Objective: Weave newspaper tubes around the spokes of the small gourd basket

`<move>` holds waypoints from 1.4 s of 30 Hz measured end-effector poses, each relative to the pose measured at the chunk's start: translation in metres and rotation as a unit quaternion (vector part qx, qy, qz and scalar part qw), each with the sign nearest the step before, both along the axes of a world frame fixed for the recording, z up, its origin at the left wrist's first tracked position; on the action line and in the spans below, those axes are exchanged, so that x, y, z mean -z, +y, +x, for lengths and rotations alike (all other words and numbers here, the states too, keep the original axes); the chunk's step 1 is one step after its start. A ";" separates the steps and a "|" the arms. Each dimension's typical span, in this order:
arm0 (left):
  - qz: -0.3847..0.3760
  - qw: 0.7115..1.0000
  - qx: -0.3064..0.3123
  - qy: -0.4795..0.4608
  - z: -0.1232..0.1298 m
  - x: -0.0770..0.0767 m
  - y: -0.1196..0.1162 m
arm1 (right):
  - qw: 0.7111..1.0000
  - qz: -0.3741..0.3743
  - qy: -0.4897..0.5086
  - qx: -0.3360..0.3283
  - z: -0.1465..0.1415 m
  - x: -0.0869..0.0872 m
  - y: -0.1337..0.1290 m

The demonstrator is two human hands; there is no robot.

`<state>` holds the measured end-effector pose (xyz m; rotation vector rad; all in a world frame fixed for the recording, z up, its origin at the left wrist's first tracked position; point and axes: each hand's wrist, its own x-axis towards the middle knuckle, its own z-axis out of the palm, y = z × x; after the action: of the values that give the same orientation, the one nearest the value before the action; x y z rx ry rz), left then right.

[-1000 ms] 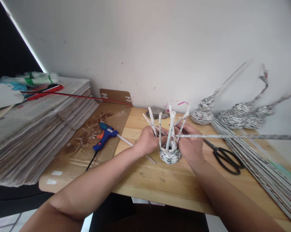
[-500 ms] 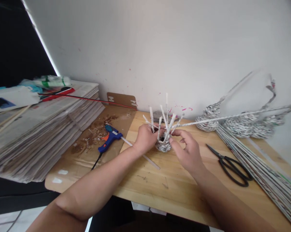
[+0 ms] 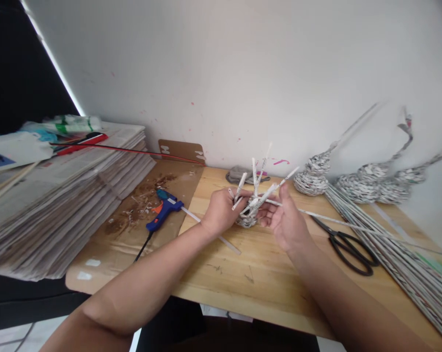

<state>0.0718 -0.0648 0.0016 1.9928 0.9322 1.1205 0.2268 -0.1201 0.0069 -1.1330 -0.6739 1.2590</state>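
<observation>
A small woven newspaper basket (image 3: 247, 221) stands on the wooden table, several rolled-paper stakes (image 3: 255, 173) rising from its rim. My left hand (image 3: 223, 210) is closed on the rim and stakes at its left side; its fingertips are partly hidden. On the other side is my right hand (image 3: 285, 220), thumb raised and apart, fingers loosely bent beside the basket wall. A long rolled-paper strand (image 3: 334, 218) leaves the basket, passes between that thumb and the fingers, and stretches off to the right.
Black scissors (image 3: 349, 247) and a bundle of paper rolls (image 3: 397, 264) lie at right. Woven paper gourds (image 3: 311, 182) stand along the wall. On cardboard at left rests a blue glue gun (image 3: 164, 212), beside stacked newspapers (image 3: 121, 168). A grey cloth-like item (image 3: 239, 173) lies behind the basket.
The long strand has swung down from behind the basket to the front right. My right hand has loosened from its pinch at the rim, thumb now up. Stakes lean differently.
</observation>
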 end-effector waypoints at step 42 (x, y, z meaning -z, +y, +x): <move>-0.288 0.944 0.058 -0.149 -0.001 -0.009 0.006 | 0.985 0.096 -0.143 0.019 -0.014 0.020 -0.006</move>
<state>0.0713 -0.0591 0.0107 1.3420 0.8463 0.9149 0.2126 -0.1259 -0.0132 -1.1702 -0.9633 0.9830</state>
